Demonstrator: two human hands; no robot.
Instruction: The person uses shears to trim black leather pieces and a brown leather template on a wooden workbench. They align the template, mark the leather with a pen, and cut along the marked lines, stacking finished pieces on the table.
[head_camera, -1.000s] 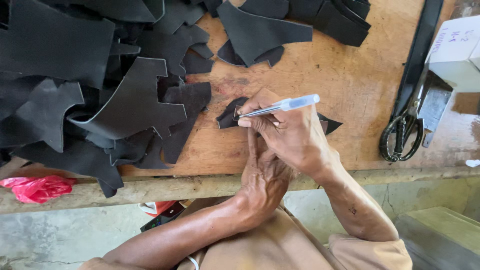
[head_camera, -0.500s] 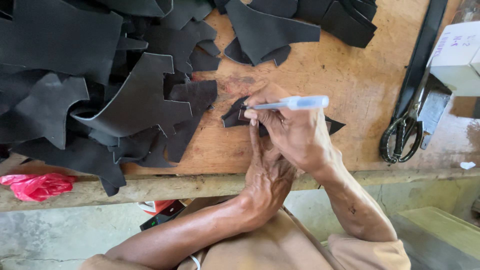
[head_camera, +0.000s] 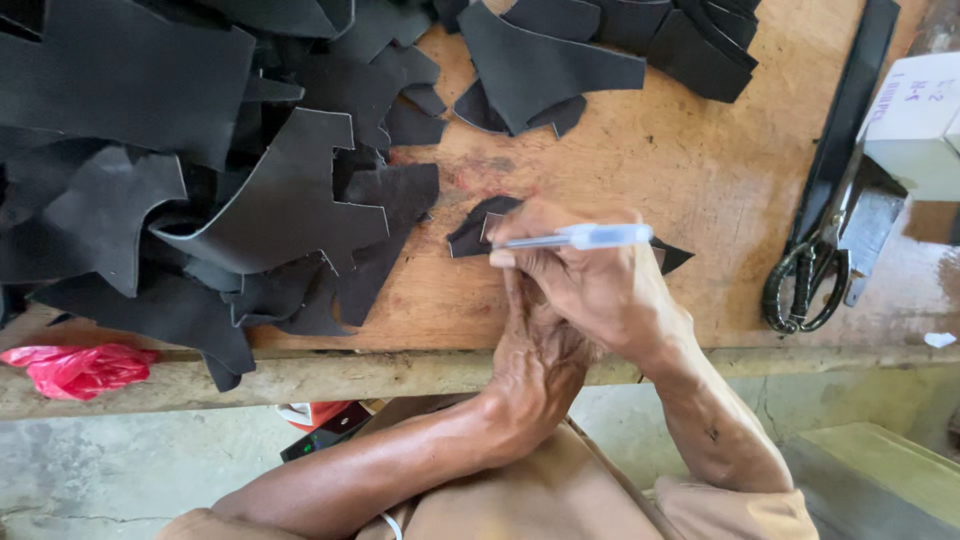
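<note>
Two hands are working together: the right hand (head_camera: 600, 285) is pinching a pen (head_camera: 580, 238) to mark the small black leather piece (head_camera: 472, 232), the left hand (head_camera: 535, 350) pinning it flat against the wooden surface (head_camera: 640, 160).

Leather pile (head_camera: 200, 180) lies left on the workbench (head_camera: 640, 170), scissors (head_camera: 810, 280) right, small leather piece (head_camera: 475, 232) between
</note>
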